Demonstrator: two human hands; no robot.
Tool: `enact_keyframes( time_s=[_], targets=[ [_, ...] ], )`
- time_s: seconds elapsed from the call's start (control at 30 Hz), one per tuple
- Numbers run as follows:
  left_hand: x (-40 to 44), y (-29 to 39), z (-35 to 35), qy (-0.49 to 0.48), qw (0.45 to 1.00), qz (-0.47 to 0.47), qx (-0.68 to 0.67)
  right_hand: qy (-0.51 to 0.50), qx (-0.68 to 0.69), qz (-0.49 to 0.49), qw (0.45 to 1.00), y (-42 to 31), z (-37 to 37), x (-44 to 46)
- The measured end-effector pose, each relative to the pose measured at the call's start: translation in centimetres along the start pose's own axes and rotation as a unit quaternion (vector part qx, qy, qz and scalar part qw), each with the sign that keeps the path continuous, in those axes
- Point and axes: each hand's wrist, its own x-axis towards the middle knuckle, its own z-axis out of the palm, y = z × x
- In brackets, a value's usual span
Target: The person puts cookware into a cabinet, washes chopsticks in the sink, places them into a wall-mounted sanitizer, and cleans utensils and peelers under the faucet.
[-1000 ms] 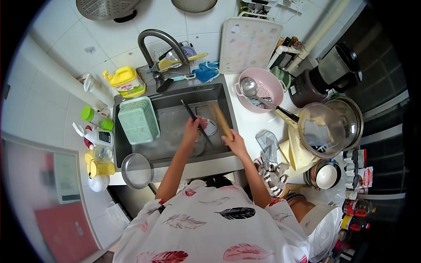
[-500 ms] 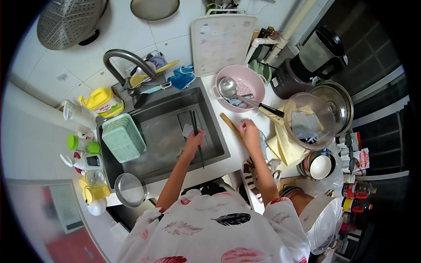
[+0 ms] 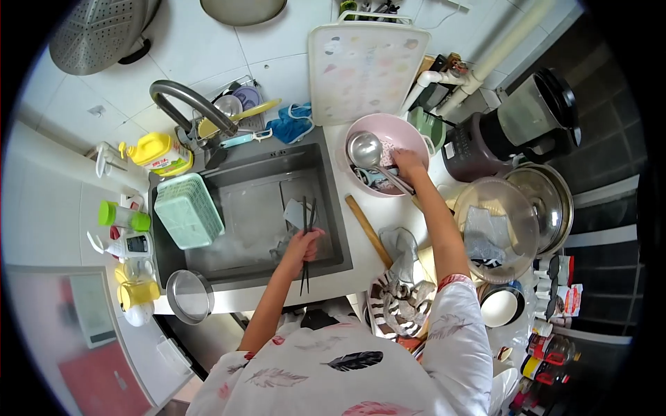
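Observation:
My left hand point(image 3: 303, 246) is closed around a pair of dark chopsticks point(image 3: 304, 274) over the sink's near right side. Just beyond its fingers shows a pale blue flat piece point(image 3: 294, 213); whether the hand holds it too, I cannot tell. My right hand point(image 3: 408, 163) reaches over the right rim of a pink basin point(image 3: 357, 125), fingertips down inside and mostly hidden. Beside them in the basin rest a metal ladle point(image 3: 364, 149) and some patterned items at the bottom. A wooden stick point(image 3: 368, 230) lies on the counter between sink and right forearm.
A green basket point(image 3: 187, 211) stands in the left of the grey sink point(image 3: 340, 208), under the faucet point(image 3: 191, 104). Right of my arm are a clear bowl point(image 3: 524, 229) and a blender point(image 3: 479, 139). A white board point(image 3: 364, 69) leans on the wall; a sieve point(image 3: 189, 297) sits by the front edge.
My right hand has moved from beside the wooden stick up into the pink basin. My left hand has drawn slightly nearer me, still with the chopsticks, which now stand more upright in view.

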Motion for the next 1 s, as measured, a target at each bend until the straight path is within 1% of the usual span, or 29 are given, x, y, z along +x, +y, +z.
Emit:
enact_keyframes(
  time_s=[0.07, 0.13, 0.2, 0.33, 0.4, 0.43, 0.47, 0.53, 0.57, 0.63, 0.67, 0.73, 0.77, 0.83, 0.87, 0.93, 1.0],
  targets=[
    [0.3, -0.3, -0.6, 0.017, 1.000, 0.014, -0.012, 0.007, 0.022, -0.009, 1.000, 0.3, 1.2, 0.8],
    [0.4, -0.8, -0.8, 0.029, 0.999, 0.029, -0.023, 0.006, -0.002, -0.025, 1.000, 0.2, 1.3, 0.5],
    [0.4, -1.2, -0.9, 0.025, 0.996, 0.052, -0.062, 0.058, -0.067, -0.097, 0.991, 1.1, 2.2, 0.6],
    [-0.4, -1.9, -1.1, 0.036, 0.994, 0.049, -0.087, 0.045, -0.066, -0.126, 0.989, 1.3, 3.3, 1.0],
    [-0.8, -2.0, -1.2, 0.025, 0.994, 0.057, -0.094, -0.010, 0.069, -0.034, 0.997, 0.5, 1.7, 0.2],
    [-0.9, -2.2, -1.3, 0.026, 0.994, 0.058, -0.094, -0.025, 0.038, -0.041, 0.998, 0.4, 1.5, 0.2],
    [-0.9, -2.3, -1.4, 0.027, 0.993, 0.062, -0.095, -0.023, 0.038, -0.042, 0.998, 0.7, 1.9, 0.4],
    [-1.0, -2.6, -1.5, 0.028, 0.992, 0.066, -0.099, 0.018, 0.009, -0.105, 0.994, 1.2, 2.8, 0.5],
    [-1.1, -2.7, -1.4, 0.043, 0.992, 0.067, -0.097, 0.017, 0.008, -0.107, 0.994, 1.0, 2.4, 0.1],
    [-1.3, -2.9, -1.5, 0.059, 0.991, 0.071, -0.095, -0.016, 0.031, -0.064, 0.997, 0.0, 0.4, -0.8],
    [-1.4, -3.0, -1.6, 0.057, 0.992, 0.065, -0.091, -0.014, 0.031, -0.066, 0.997, 0.0, 0.4, -0.5],
    [-1.6, -3.2, -1.9, 0.057, 0.993, 0.062, -0.086, -0.070, 0.022, -0.067, 0.995, 0.2, 0.6, -0.1],
    [-1.8, -3.2, -1.9, 0.058, 0.993, 0.064, -0.083, -0.070, 0.022, -0.070, 0.995, 0.2, 0.2, -0.6],
    [-2.1, -3.4, -2.1, 0.060, 0.992, 0.066, -0.083, -0.068, 0.092, -0.069, 0.991, 0.4, -0.8, -1.8],
    [-2.2, -3.6, -2.4, 0.058, 0.992, 0.070, -0.086, -0.069, 0.090, -0.071, 0.991, 0.9, -0.4, -1.6],
    [-2.6, -3.5, -2.7, 0.055, 0.992, 0.077, -0.088, -0.114, 0.079, -0.062, 0.988, 2.1, 1.0, -0.5],
    [-3.2, -3.2, -2.8, 0.059, 0.994, 0.053, -0.071, -0.126, 0.072, -0.071, 0.987, 1.7, -0.2, -1.3]
  ],
)
